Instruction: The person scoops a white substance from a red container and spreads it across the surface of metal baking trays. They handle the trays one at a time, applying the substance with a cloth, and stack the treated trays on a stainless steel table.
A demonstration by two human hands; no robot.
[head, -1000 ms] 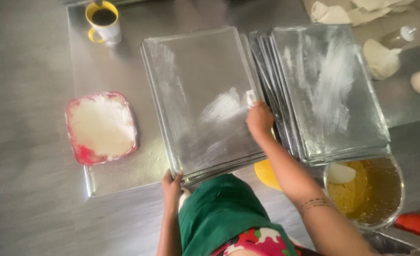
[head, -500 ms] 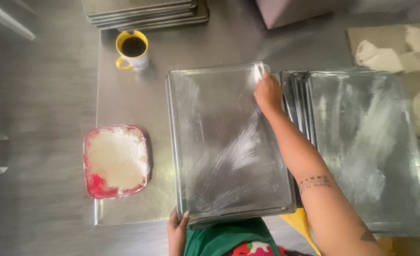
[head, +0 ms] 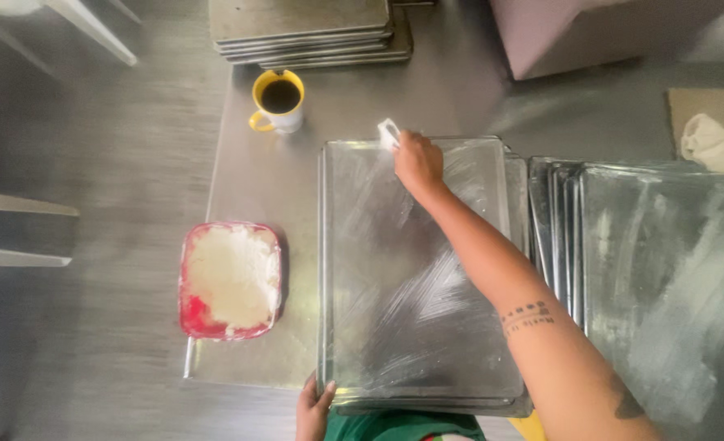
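Observation:
A greased metal baking tray [head: 411,327] lies on top of a stack in front of me, streaked with white smears. My right hand [head: 417,162] presses a small white piece [head: 388,132] against the tray's far edge. My left hand [head: 314,406] grips the tray's near left corner, thumb on its rim.
A red container of white flour [head: 231,280] sits left of the tray. A yellow mug of dark liquid [head: 279,100] stands behind it. More smeared trays [head: 664,269] are stacked on the right, another tray stack [head: 309,28] at the back, a cloth [head: 717,143] far right.
My right hand has slid with the white piece from the tray's middle to its far edge, then leftwards along it. My view has shifted forward over the table. My left hand has stayed on the near corner.

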